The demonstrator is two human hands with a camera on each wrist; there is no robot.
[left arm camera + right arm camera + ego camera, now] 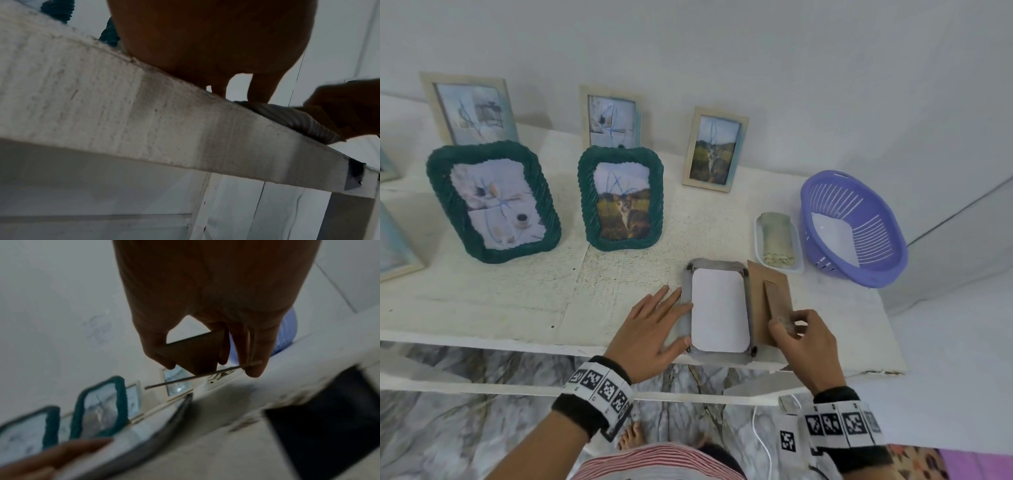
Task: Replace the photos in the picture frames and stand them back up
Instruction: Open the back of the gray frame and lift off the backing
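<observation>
A grey woven picture frame [717, 265] lies face down near the table's front edge, with the white back of a photo [719, 310] showing in its opening. My left hand [654, 320] rests flat on the frame's left rim, fingers straight. Beside the frame on the right is its brown backing board [758, 291] with a stand flap [777, 299]. My right hand [796, 337] pinches the flap's near end; in the right wrist view the hand [205, 363] holds the board [193, 353] lifted off the table. The left wrist view shows the frame's ribbed edge [287, 116] under my left hand's fingers [259, 91].
Two green woven frames [494, 202] [621, 198] and three pale wooden frames [469, 109] [611, 118] [715, 150] stand behind. A purple basket [856, 226] holding a white sheet and a small tray [758, 240] with a folded cloth sit at the right. The table edge [619, 346] runs just below my hands.
</observation>
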